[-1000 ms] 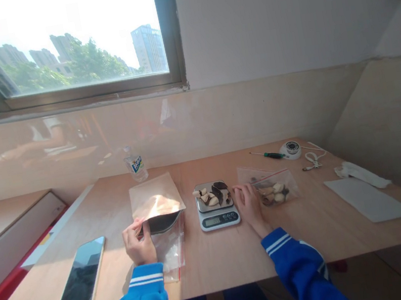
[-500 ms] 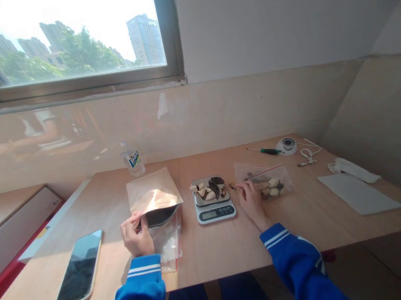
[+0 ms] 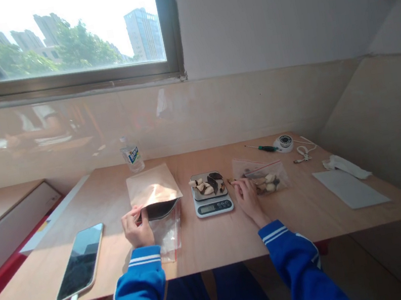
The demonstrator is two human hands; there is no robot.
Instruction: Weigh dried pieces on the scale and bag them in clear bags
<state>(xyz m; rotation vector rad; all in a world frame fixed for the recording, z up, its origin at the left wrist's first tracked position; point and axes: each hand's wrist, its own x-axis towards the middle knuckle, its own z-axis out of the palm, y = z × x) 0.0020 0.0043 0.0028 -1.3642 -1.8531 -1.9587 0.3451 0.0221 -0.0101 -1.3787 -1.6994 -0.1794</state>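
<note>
My left hand (image 3: 137, 227) is closed on the lower edge of a kraft paper bag (image 3: 154, 184), whose dark mouth gapes towards me. A clear zip bag (image 3: 168, 237) lies partly beneath it. Beside it, a small digital kitchen scale (image 3: 214, 208) carries several pale and dark dried pieces (image 3: 206, 185) on its plate. My right hand (image 3: 247, 196) rests right of the scale, its thumb and fingers pinched on a small brown dried piece (image 3: 231, 181). Just behind that hand, a clear zip bag with a red seal (image 3: 281, 170) contains more pale, rounded pieces.
A phone (image 3: 81, 262) with a charging cable lies at left, and a clear bottle (image 3: 132, 155) stands by the wall. At right are a screwdriver (image 3: 267, 148), a white round camera (image 3: 284, 143) with its cable, a grey sheet (image 3: 349, 188) and a crumpled white tissue (image 3: 346, 166).
The whole view has shifted up slightly. Both hands keep nearly the same places and grips, and the pieces on the scale look unchanged.
</note>
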